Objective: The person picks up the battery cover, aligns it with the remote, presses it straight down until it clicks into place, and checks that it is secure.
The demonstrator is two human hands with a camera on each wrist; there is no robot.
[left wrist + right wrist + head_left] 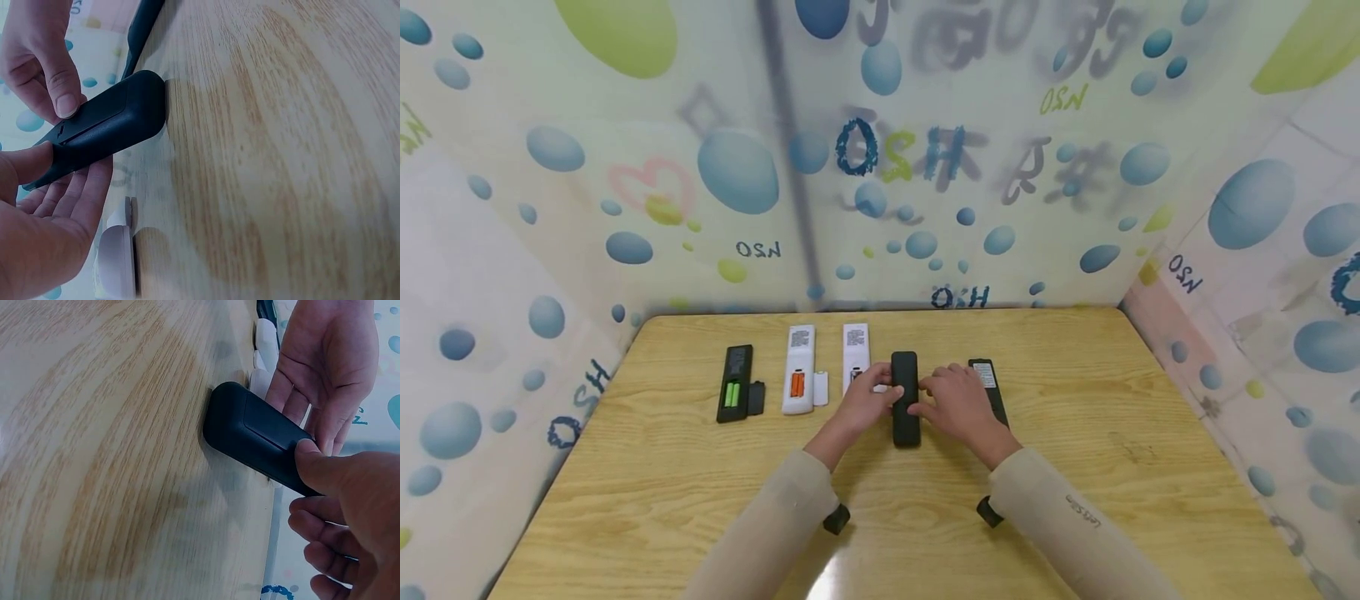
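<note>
A black remote (pixel 906 417) is held between both hands, its lower end against the table in the wrist views. The left hand (pixel 863 404) grips one side; in the left wrist view this hand (pixel 53 231) has its thumb on the remote (pixel 119 119) and its fingers beneath. From the other side, the right hand (pixel 961 406) pinches the remote; in the right wrist view this hand's (pixel 359 512) thumb presses by the back cover of the remote (pixel 269 434), with its fingers curled below. The cover lies in place on the back.
Left on the wooden table (pixel 647 467) lie a black remote (pixel 727 412) with green batteries beside its cover (pixel 756 398), and a white one (pixel 801 358) with orange batteries beside its cover (pixel 821 388). Another white remote (pixel 856 350) is partly hidden; a labelled black one (pixel 997 404) lies right.
</note>
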